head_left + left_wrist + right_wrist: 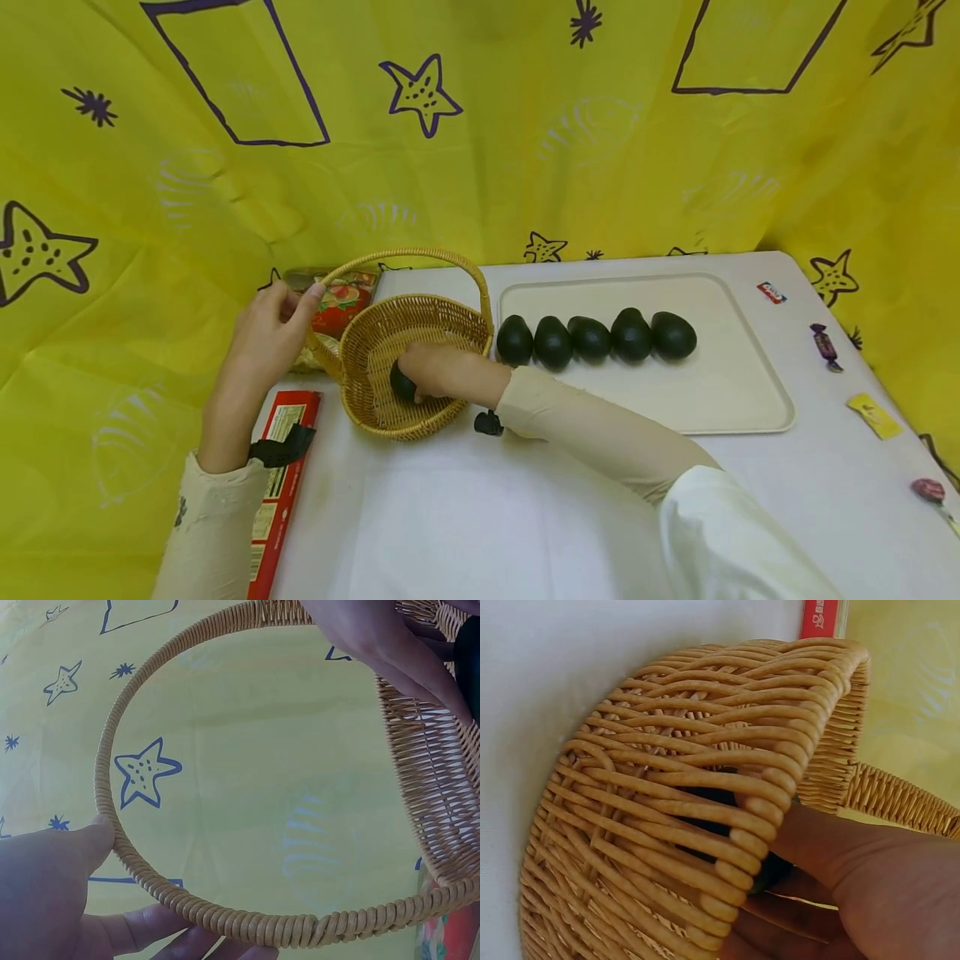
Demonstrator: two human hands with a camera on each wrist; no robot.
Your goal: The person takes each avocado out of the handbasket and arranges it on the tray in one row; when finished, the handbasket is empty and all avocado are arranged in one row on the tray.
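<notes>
Five avocados [596, 338] sit on the tray [720, 400], right of middle. Right hand [435, 371] grabs an avocado [402, 383] inside the basket [375, 408]; left hand [273, 333] pinches its handle [420, 252].

red box [279, 475] (table [465, 517] edge), candies [825, 345]

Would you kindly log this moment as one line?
left hand holds basket handle | right hand grips avocado inside | five avocados on tray
</notes>
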